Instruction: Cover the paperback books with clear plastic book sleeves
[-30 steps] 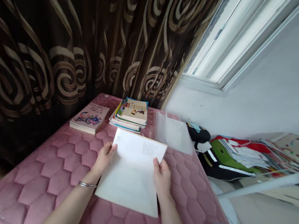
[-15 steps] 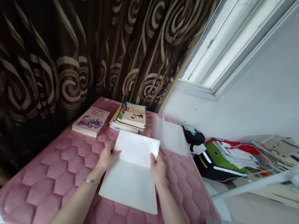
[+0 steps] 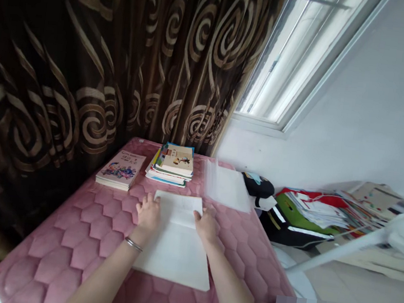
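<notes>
A white open booklet [image 3: 178,256] lies in front of me, with a crease across its upper part. Its exact kind is hard to tell. My left hand [image 3: 149,212] rests on its upper left edge, fingers spread and flat. At the opposite edge, my right hand [image 3: 206,225] pinches the upper part, thumb on top and the other fingers at the side. Beyond it sit a pile of books [image 3: 171,165] and, to the left, a pink-covered book [image 3: 120,170]. Clear plastic sheets [image 3: 227,188] lie to the right of the pile.
A pink quilted surface [image 3: 80,242] bears everything. Dark patterned curtains [image 3: 99,60] hang behind it, beside a window [image 3: 281,73]. Off the right side are a black and green bag [image 3: 289,223], heaped papers [image 3: 316,210] and a white fan-like stand [image 3: 345,247].
My left hand has gone from gripping the booklet's edge to lying flat on it. The raised upper part of the booklet has come down lower, and my right hand has shifted slightly left.
</notes>
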Motion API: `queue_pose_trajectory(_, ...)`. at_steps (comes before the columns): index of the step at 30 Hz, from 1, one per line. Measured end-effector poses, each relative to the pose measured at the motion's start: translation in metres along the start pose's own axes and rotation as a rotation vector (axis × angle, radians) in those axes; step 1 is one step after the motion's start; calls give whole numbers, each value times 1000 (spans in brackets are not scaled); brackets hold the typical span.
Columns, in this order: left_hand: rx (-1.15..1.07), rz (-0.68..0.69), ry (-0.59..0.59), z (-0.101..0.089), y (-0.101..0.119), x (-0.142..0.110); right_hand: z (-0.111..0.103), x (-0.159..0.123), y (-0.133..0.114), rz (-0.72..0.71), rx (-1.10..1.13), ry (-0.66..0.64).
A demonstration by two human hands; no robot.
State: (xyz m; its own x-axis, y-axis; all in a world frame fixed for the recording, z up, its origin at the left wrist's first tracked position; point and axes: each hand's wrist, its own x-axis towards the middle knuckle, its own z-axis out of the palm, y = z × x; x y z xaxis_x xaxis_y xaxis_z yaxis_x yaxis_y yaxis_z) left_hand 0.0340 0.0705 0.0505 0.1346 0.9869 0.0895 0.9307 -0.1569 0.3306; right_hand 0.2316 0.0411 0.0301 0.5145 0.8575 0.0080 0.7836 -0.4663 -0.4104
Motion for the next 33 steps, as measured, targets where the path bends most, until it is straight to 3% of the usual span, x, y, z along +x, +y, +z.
queue_pose_trajectory(4, 120, 280, -146, 9, 19, -8, 2, 1, 0, -11, 10, 5)
queue_pose_trajectory(11, 140, 233, -320, 25, 27, -4, -4, -7, -7, -65, -38, 41)
queue_pose_trajectory(14, 153, 226, -319, 24, 27, -4, -2, -21, -14, -300, -149, 53)
queue_pose_trajectory(17, 158, 234, -294, 23, 28, -6, 7, -34, -19, -518, -209, -60)
queue_pose_trajectory(20, 167, 235, -293, 22, 29, -8, 16, -39, -19, -475, -242, -129)
queue_pose_trajectory(25, 192, 177, -252, 22, 38, 0, 17, -40, -18, -454, -270, -135)
queue_pose_trajectory(30, 166, 354, -334, 22, 43, 28, 14, -41, -20, -454, -253, -141)
queue_pose_trajectory(33, 145, 360, -385, 23, 34, 43, 14, -42, -20, -445, -237, -135)
